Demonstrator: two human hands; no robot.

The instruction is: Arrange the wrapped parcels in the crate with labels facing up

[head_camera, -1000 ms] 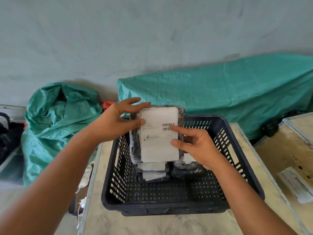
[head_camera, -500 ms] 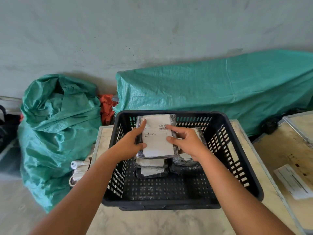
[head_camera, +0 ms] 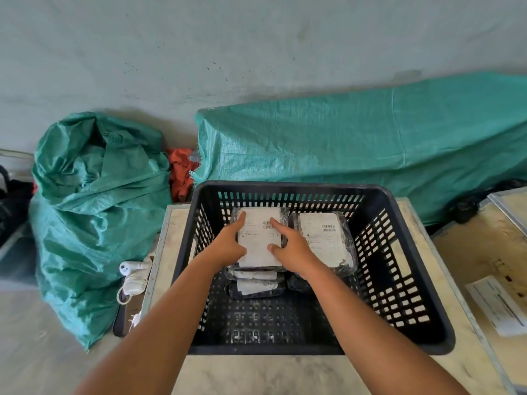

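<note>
A black slotted crate (head_camera: 399, 280) stands on a pale table. Inside, at the far left, a plastic-wrapped parcel (head_camera: 258, 243) with a white label facing up lies on top of a stack of parcels (head_camera: 256, 285). My left hand (head_camera: 228, 246) grips its left edge and my right hand (head_camera: 293, 249) grips its right edge, thumbs on the label. Beside it on the right, a second stack's top parcel (head_camera: 328, 240) also shows its label up.
A crumpled green sack (head_camera: 94, 212) sits left of the table, with a white charger (head_camera: 132, 276) by the table's edge. A long green tarp-covered shape (head_camera: 356, 146) lies behind the crate. A second table with a paper sheet (head_camera: 499, 305) is at right.
Both hands have lowered the labelled parcel from above the crate's rim down onto the left stack inside the crate. The view has tilted and pulled back slightly.
</note>
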